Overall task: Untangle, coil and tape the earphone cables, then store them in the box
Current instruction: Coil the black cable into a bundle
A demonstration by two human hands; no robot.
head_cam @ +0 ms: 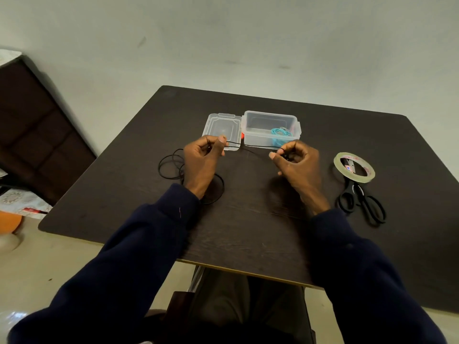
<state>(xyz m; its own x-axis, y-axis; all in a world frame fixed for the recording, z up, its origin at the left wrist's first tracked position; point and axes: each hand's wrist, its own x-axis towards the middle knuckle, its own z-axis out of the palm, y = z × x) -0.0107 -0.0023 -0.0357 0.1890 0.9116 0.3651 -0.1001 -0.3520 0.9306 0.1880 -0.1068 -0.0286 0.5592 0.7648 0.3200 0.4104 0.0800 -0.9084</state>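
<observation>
A black earphone cable [171, 165] lies in loose loops on the dark table [248, 232], left of and under my left wrist. My left hand [202, 158] pinches the cable between thumb and fingers. My right hand [296, 160] pinches the same cable farther along, so a short stretch runs taut between both hands. Behind them stands a clear plastic box [270, 120], open, with a coiled teal earphone cable [280, 132] inside. Its clear lid [221, 127] lies flat to the left of the box.
A roll of clear tape [354, 167] lies at the right, resting on the blades of black scissors [361, 199]. A dark cabinet [37, 130] stands off the table's left. The near table edge runs above my lap.
</observation>
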